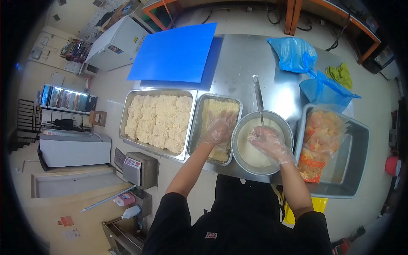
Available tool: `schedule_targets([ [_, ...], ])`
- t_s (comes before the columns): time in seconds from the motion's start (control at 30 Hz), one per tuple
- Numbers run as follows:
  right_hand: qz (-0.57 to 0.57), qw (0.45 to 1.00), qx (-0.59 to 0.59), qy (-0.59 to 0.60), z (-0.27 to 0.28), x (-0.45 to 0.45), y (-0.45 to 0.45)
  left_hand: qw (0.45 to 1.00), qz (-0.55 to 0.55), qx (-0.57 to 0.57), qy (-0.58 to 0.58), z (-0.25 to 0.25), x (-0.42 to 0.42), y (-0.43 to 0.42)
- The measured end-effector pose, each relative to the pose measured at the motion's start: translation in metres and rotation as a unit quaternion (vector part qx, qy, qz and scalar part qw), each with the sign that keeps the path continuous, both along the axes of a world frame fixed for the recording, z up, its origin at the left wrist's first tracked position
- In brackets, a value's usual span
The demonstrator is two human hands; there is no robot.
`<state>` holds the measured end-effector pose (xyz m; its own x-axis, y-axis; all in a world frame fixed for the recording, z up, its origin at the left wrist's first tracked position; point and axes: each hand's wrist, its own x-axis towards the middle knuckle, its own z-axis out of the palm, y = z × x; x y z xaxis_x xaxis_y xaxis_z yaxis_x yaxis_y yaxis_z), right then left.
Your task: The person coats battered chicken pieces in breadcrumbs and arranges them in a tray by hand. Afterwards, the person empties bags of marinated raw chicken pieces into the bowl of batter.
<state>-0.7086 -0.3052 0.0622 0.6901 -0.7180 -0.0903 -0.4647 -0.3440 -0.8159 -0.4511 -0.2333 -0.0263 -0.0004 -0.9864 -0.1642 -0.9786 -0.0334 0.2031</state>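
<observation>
My left hand (217, 131), in a clear plastic glove, is over the metal tray of pale crumbs (221, 105), its fingers stretched out and slightly smeared by motion. My gloved right hand (270, 143) reaches into a round metal bowl (245, 166) of milky white batter (251, 152). Its fingers are curled, with white batter on the tips; whatever they hold is hidden. A long-handled metal utensil (258, 94) leans in the bowl beside that hand. Left of the crumb tray, a larger metal tray (192, 123) holds crumb-coated pieces (159, 121) in packed rows.
On the right, a grey plastic tub (361, 148) contains clear bags of orange-yellow food (318, 140). Blue plastic bags (295, 55) and a green cloth (340, 75) lie behind it. A blue board (172, 53) covers the steel table's (238, 55) back left. A scale (131, 170) stands lower left.
</observation>
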Motion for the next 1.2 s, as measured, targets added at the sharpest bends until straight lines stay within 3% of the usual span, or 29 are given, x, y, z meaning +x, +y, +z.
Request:
schedule_targets([
  [0.1, 0.000, 1.000, 0.007, -0.003, -0.003, 0.001, -0.003, 0.998, -0.055, 0.038, 0.002, 0.011, 0.010, 0.001],
  [0.17, -0.009, 1.000, -0.002, -0.005, -0.004, 0.003, -0.001, 0.972, -0.162, -0.037, -0.166, -0.016, 0.041, 0.008],
  [0.2, -0.007, 1.000, -0.001, -0.002, -0.003, 0.004, -0.001, 0.907, -0.240, -0.128, -0.323, -0.076, 0.076, 0.015],
  [0.27, -0.007, 1.000, 0.005, 0.007, -0.003, 0.004, 0.000, 0.915, -0.222, -0.175, -0.288, -0.078, 0.090, 0.023],
  [0.3, -0.008, 1.000, 0.005, 0.004, -0.003, 0.003, 0.001, 0.980, -0.121, -0.127, -0.096, -0.025, 0.070, 0.027],
  [0.33, -0.007, 1.000, 0.004, 0.001, -0.003, 0.002, 0.000, 0.992, -0.012, -0.072, 0.100, 0.006, 0.056, 0.033],
  [0.43, -0.014, 1.000, -0.010, -0.018, -0.004, 0.001, 0.001, 0.993, -0.033, -0.030, 0.112, -0.005, 0.051, 0.055],
  [0.53, -0.001, 1.000, 0.016, 0.000, -0.010, 0.002, -0.001, 0.976, 0.097, -0.155, 0.123, -0.019, 0.009, 0.062],
  [0.63, 0.005, 1.000, 0.020, 0.011, -0.009, 0.003, -0.001, 0.984, 0.145, -0.102, 0.000, -0.031, -0.016, 0.050],
  [0.73, 0.002, 1.000, 0.017, 0.022, 0.002, 0.001, 0.000, 0.976, 0.194, -0.100, 0.005, -0.018, -0.017, 0.027],
  [0.83, 0.006, 1.000, 0.021, -0.002, -0.008, 0.002, -0.003, 0.979, 0.198, -0.022, -0.034, -0.031, 0.007, -0.003],
  [0.93, 0.029, 0.999, 0.017, -0.005, -0.008, 0.000, 0.004, 0.975, 0.209, -0.070, -0.003, -0.034, 0.003, -0.002],
  [1.03, 0.038, 0.999, 0.022, 0.018, 0.002, 0.005, 0.002, 0.985, 0.165, -0.025, -0.036, -0.040, 0.020, -0.004],
  [1.13, 0.044, 0.999, 0.009, 0.016, 0.003, 0.006, 0.001, 0.983, 0.180, -0.025, 0.013, -0.053, 0.050, 0.009],
  [1.2, 0.040, 0.999, -0.002, 0.009, 0.000, 0.002, 0.002, 0.975, 0.207, 0.075, 0.011, -0.076, 0.074, 0.008],
])
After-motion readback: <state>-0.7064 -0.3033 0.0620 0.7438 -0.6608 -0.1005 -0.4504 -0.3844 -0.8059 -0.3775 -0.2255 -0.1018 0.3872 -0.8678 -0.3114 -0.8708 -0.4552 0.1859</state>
